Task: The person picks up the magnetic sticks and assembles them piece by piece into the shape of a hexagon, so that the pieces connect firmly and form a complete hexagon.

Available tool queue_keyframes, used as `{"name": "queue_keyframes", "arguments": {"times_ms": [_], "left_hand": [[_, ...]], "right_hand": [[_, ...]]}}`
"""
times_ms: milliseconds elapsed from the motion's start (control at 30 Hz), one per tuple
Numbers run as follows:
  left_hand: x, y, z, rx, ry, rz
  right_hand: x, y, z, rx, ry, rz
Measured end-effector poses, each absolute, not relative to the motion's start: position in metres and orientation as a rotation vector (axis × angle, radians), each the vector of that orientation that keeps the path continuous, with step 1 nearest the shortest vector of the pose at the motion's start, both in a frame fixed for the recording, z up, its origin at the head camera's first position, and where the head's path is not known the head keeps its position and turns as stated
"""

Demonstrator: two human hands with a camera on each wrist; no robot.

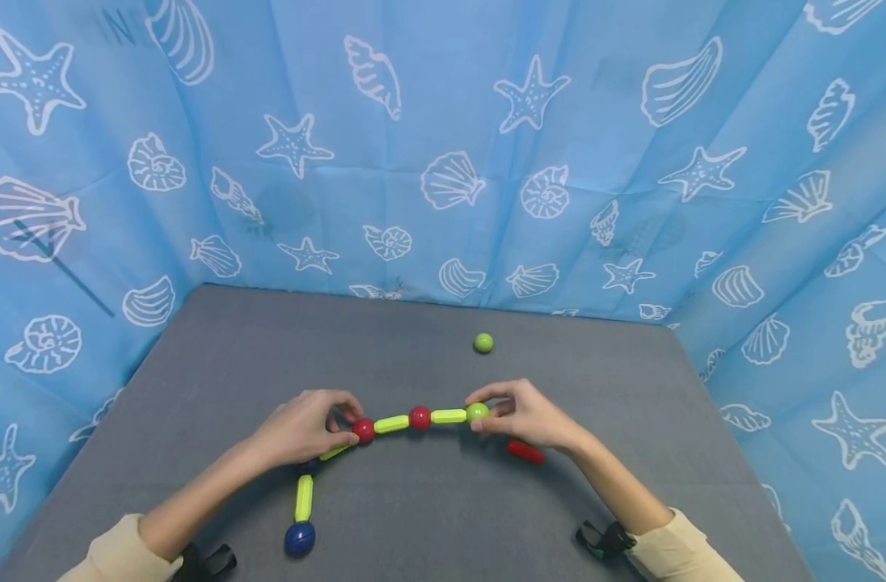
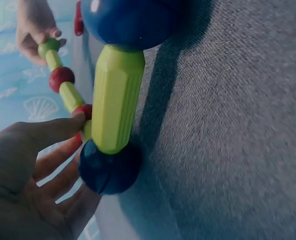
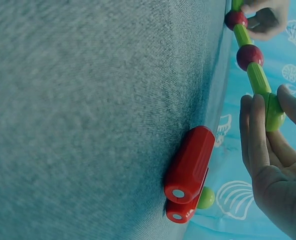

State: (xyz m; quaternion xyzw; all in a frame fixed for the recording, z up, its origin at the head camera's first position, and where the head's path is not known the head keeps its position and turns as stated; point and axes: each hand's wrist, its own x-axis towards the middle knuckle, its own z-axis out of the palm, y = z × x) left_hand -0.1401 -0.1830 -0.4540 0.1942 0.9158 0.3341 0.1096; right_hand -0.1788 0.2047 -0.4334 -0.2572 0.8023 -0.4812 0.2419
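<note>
Gripping the rod-and-ball chain at two points, head view: left hand pinched a red ball, right hand the green end ball, chain stretched between grips. Uneven pull looked likely to pop a joint there. Left wrist view: thumb pressed the red ball, fingers behind, blue ball just beside them. Right wrist view: thumb and fingers bracketed the green, two red rods lay nearer the body than that grip.

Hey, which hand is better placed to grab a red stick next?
Probably the right hand: the red sticks lie close by it, though it must first release the green ball it holds. The left hand pinches a red ball farther away.
</note>
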Motion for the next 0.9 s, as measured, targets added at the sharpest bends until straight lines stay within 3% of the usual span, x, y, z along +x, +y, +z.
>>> {"name": "queue_keyframes", "arguments": {"times_ms": [567,900], "left_hand": [[-0.132,-0.169,-0.458,0.439,2.496,1.247],[-0.154,-0.158,-0.453,0.652,2.679,1.107]], "right_hand": [[-0.186,0.202,-0.428,-0.676,2.227,-1.302],[-0.188,0.197,-0.426,-0.672,2.231,-1.305]]}}
